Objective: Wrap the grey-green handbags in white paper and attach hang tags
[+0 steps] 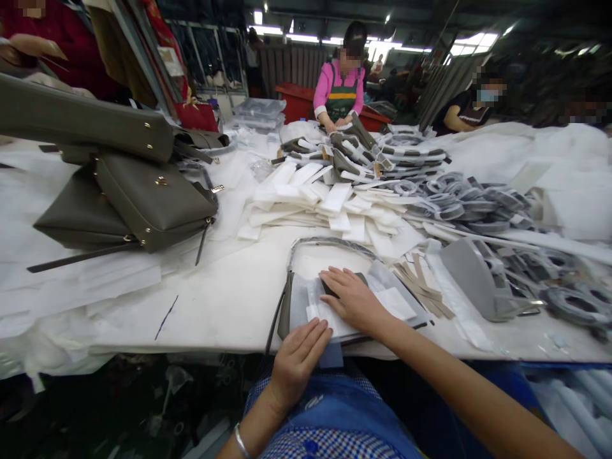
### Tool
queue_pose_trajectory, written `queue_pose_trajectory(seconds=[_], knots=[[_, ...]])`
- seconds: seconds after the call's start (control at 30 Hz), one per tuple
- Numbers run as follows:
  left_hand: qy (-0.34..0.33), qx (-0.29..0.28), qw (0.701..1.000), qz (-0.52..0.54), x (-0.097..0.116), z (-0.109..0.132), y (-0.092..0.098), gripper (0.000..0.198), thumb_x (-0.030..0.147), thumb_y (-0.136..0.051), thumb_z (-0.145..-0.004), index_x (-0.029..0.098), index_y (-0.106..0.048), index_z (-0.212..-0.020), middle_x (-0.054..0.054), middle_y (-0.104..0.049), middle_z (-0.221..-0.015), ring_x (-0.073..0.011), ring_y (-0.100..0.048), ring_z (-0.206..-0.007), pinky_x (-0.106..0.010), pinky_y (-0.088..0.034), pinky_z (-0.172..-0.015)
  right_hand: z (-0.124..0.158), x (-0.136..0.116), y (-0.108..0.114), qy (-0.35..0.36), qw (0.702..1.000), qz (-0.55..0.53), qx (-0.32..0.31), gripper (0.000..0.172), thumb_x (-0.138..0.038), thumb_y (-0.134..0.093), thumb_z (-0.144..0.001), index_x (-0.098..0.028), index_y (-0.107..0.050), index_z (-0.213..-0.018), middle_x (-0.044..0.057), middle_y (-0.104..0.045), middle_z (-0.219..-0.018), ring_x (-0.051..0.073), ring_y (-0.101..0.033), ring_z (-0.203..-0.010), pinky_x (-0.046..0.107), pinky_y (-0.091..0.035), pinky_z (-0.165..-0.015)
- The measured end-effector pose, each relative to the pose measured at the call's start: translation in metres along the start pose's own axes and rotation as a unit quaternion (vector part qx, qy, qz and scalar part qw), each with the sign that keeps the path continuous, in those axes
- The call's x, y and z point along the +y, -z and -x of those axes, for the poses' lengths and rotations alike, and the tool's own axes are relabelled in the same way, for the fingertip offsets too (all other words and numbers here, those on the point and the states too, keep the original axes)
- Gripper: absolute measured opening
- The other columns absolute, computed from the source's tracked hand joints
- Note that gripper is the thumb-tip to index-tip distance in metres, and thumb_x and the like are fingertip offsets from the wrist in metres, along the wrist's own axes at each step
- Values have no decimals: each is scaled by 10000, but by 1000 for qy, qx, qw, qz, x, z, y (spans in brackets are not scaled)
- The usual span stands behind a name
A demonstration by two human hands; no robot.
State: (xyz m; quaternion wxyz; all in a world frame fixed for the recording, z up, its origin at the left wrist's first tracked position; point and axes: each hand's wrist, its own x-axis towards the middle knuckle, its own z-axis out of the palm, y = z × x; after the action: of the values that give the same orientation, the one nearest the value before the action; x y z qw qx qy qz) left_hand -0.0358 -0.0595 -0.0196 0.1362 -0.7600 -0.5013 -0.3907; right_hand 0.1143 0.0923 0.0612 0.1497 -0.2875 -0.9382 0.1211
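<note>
Before me at the table's front edge lies a dark grey-green handbag (pixel 284 309), with a translucent white wrapping sheet (pixel 299 296) over its face and its wrapped handle (pixel 329 242) arching away from me. My right hand (pixel 354 299) presses flat on the sheet, fingers stretched to the left. Nearer to me, my left hand (pixel 301 354) rests with straight fingers on the sheet's lower edge. A folded white piece (pixel 396 303) sits on the bag to the right of my right hand. Whatever is directly beneath my palms is hidden.
Finished grey-green handbags (pixel 157 197) are stacked at left. White foam strips (pixel 329 204) pile up behind my work, with wrapped grey handle rolls (pixel 459 197) to the right. Beige strips (pixel 423 287) and a grey bag piece (pixel 473 277) lie nearby. A person in pink sleeves (pixel 342 89) works across the table.
</note>
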Motion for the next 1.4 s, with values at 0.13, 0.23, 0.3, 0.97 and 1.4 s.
queue_pose_trajectory(seconds=[0.13,0.23,0.3,0.97,1.4], knots=[[-17,0,1000,-3,-2,3,-3,362,94,-450,-1010,150,-586,-1341,-71,-680,-1295,-195,-573,-1287,-339,-487,-1054,-36,13,-18,13,992,16,-123,277,-297,-535,-986,-167,-681,-1183,156,-689,-1254,294,-585,-1250,579,-296,-1151],[-24,0,1000,-7,-4,4,-3,364,106,-451,-1015,152,-575,-1355,-69,-679,-1297,-192,-577,-1281,-338,-491,-1048,-47,15,-23,43,989,-1,-138,229,-273,-519,-996,-214,-718,-1093,89,-718,-1222,250,-588,-1253,553,-264,-1174],[-26,-10,1000,-8,-6,3,-3,372,109,-450,-1016,153,-562,-1368,-72,-679,-1298,-192,-574,-1285,-339,-496,-1043,-45,14,-21,43,989,-6,-138,242,-270,-517,-996,-210,-711,-1128,94,-692,-1279,283,-520,-1334,602,-241,-1171],[22,-75,996,44,-23,-21,2,474,183,-558,-959,169,-483,-1426,-114,-600,-1399,-250,-530,-1331,-444,-485,-1086,58,-1,-51,61,975,14,211,186,-189,-549,-960,-240,-683,-1080,53,-739,-1085,221,-638,-1076,406,-456,-1001],[29,-56,996,57,-29,-19,-4,442,91,-522,-972,206,-522,-1399,-94,-628,-1368,-225,-556,-1309,-434,-505,-1073,121,-8,-69,186,967,99,142,440,-73,-464,-977,-205,-553,-1387,73,-577,-1441,244,-422,-1421,509,-330,-1194]])
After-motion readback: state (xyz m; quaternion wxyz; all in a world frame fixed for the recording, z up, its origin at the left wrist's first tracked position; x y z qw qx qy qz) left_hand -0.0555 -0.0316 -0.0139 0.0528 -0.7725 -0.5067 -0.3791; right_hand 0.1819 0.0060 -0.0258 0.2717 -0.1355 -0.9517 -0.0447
